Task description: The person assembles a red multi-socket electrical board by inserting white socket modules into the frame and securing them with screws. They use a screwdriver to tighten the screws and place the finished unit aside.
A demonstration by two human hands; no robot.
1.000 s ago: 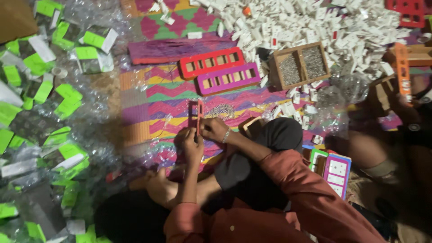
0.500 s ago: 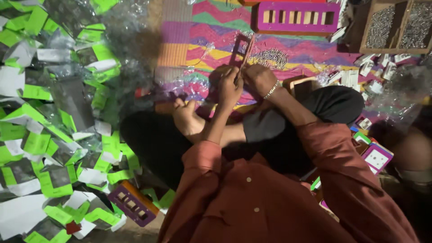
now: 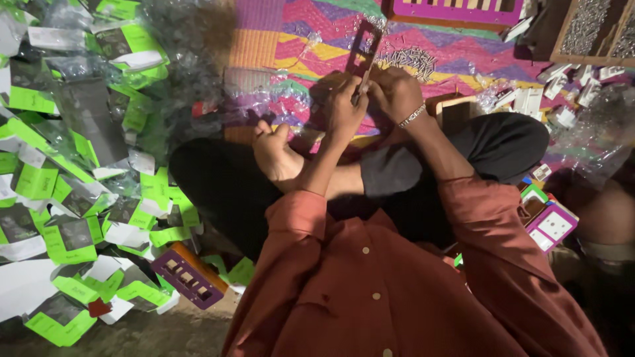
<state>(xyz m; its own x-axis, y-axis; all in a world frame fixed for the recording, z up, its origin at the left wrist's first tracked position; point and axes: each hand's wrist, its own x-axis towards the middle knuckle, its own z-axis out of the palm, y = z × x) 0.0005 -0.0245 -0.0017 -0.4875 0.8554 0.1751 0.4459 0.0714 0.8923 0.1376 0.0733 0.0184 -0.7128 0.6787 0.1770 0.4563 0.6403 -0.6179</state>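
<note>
slotted strip (image 3: 364, 41): a dark, narrow frame with rectangular cut-outs, held upright; its lower end sits between the fingertips of both hands and the rest rises above them toward the top of the view.
small pale piece (image 3: 363, 82): a thin light sliver at the strip's foot, pinched where the two hands meet; its kind is too small to tell.
left hand (image 3: 342, 109): fingers curled closed around the strip's lower end, thumb side against the other hand.
right hand (image 3: 395, 92): fingers bent inward and closed on the same lower end, touching the left fingertips; a metal bracelet (image 3: 411, 116) rings the wrist just below.
mat (image 3: 456, 49): bright zigzag-patterned cloth lying beyond the fingertips, behind the strip.
small metal parts (image 3: 410, 59): a loose heap on the mat, just past the right fingers.
purple tray (image 3: 456, 11): a slotted tray at the top edge, well beyond the fingertips.
wooden box (image 3: 592, 30): divided box of small grey pieces, far out past the right hand.
bare foot (image 3: 278, 155): below the left fingers, near the wrist, on crossed legs in dark cloth.
green-and-white packets (image 3: 59, 198): a wide heap well off the left hand's side, mixed with clear plastic wrap.
purple block (image 3: 188, 274): a slotted piece lying by the packets, well below and outside the left hand.
</note>
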